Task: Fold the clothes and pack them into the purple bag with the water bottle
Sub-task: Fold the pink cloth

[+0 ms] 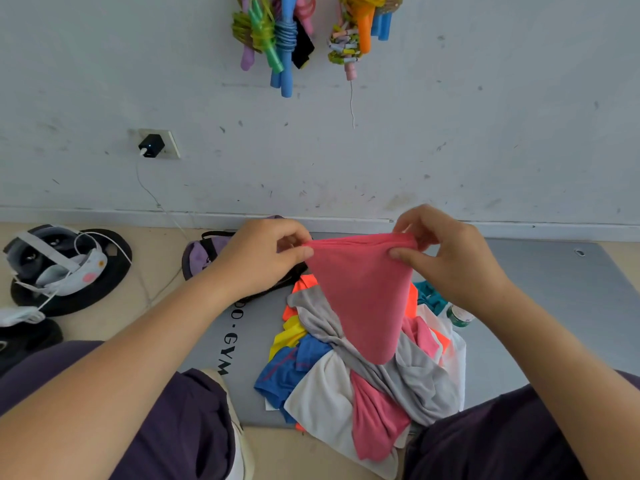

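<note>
A pink cloth (363,292) hangs in the air in front of me, folded into a tapering shape. My left hand (266,254) pinches its upper left corner and my right hand (446,254) pinches its upper right corner. Below it a heap of clothes (363,368) in grey, white, blue, yellow, orange and pink lies on a grey gym mat (554,289). The purple bag (201,254) sits on the floor behind my left hand, partly hidden by it. A water bottle (459,317) with a green body pokes out at the right of the heap.
A headset with white cables (59,265) rests on a black round pad at the left. A charger (151,146) is plugged into the wall socket. Coloured skipping ropes (277,36) hang on the wall. My knees in dark trousers (180,427) flank the heap.
</note>
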The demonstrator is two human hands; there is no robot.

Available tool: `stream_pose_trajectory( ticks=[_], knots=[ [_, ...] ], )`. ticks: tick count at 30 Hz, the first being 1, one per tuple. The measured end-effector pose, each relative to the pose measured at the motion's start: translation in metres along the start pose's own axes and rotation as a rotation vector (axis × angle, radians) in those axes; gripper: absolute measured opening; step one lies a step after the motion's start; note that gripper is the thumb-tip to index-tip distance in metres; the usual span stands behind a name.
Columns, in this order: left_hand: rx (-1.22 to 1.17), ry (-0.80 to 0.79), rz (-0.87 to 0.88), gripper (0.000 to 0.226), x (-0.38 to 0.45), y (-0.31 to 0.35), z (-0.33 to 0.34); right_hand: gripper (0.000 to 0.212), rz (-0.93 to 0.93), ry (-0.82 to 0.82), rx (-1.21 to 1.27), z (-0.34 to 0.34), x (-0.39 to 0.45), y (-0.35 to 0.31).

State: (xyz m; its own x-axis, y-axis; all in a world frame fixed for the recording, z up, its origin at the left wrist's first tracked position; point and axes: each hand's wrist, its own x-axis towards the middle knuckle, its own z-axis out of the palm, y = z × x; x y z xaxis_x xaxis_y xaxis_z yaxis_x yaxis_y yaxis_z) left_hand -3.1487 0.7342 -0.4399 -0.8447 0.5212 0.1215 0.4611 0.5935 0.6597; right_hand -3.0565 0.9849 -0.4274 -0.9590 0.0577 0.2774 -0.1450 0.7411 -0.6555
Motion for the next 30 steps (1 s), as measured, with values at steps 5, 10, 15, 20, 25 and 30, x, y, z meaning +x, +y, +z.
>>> stream_pose_trajectory(
  ticks=[5, 10, 15, 20, 25, 30],
  knots=[
    [-0.213, -0.096, -0.094, 0.007, 0.003, 0.005, 0.002, 0.016, 0.116, -0.131, 0.05, -0.004, 0.002, 0.001],
    [-0.719, -0.009, -0.232, 0.012, 0.002, 0.021, 0.005, 0.018, 0.233, -0.181, 0.619, -0.003, -0.004, -0.004],
    [-0.902, -0.131, -0.132, 0.049, -0.004, 0.027, -0.01, 0.016, 0.244, -0.014, 0.747, 0.002, -0.003, -0.012],
    [-0.72, -0.306, -0.209, 0.026, -0.01, 0.025, 0.003, 0.04, 0.344, 0.021, 0.921, 0.005, 0.001, -0.005],
    [-0.901, -0.134, -0.216, 0.026, -0.004, 0.021, 0.001, 0.031, 0.359, -0.291, 0.968, 0.013, -0.003, -0.005],
    [-0.794, -0.017, -0.259, 0.033, -0.001, 0.02, 0.002, 0.038, 0.355, -0.127, 0.879, 0.013, -0.002, -0.005]
  ],
)
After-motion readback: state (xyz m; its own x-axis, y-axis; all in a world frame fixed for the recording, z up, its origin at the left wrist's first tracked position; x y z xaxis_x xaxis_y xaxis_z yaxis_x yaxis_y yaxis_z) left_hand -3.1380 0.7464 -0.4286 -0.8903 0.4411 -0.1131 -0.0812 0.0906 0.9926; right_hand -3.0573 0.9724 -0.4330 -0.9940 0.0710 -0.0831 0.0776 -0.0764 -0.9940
